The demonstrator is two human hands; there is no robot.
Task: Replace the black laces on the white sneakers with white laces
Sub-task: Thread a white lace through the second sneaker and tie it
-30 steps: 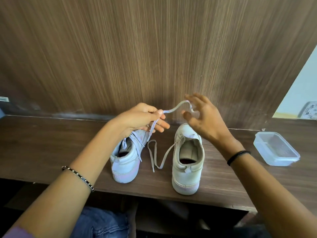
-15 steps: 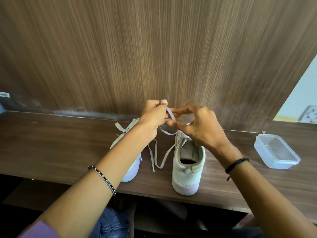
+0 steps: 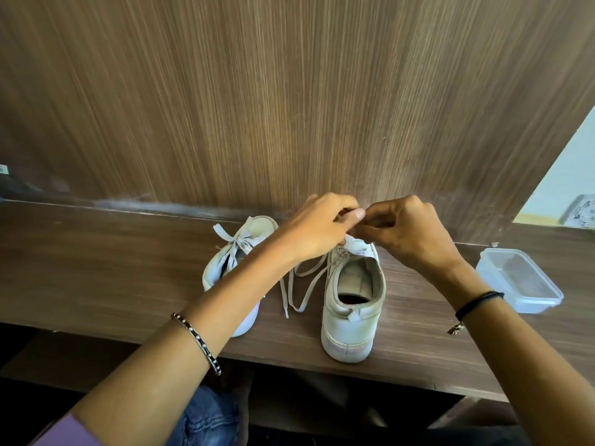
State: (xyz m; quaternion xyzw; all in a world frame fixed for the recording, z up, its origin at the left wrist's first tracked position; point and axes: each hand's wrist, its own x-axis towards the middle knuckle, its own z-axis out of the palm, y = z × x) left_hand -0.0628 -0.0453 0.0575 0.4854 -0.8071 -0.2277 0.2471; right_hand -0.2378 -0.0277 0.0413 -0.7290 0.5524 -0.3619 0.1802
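Our left hand (image 3: 317, 225) and right hand (image 3: 405, 231) meet above the right-side sneaker (image 3: 351, 317), each pinching its white lace (image 3: 283, 296), probably to tie it. The sneaker stands on the tabletop (image 3: 96, 268), heel toward us, with loose ends trailing alongside.

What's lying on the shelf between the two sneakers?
Head view: loose ends of the white lace from the right sneaker lie on the wooden shelf, beside the left sneaker.

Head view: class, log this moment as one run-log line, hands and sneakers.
left hand: pinches white lace | right hand: pinches same lace | right sneaker: lace loose, untied | left sneaker: bow tied
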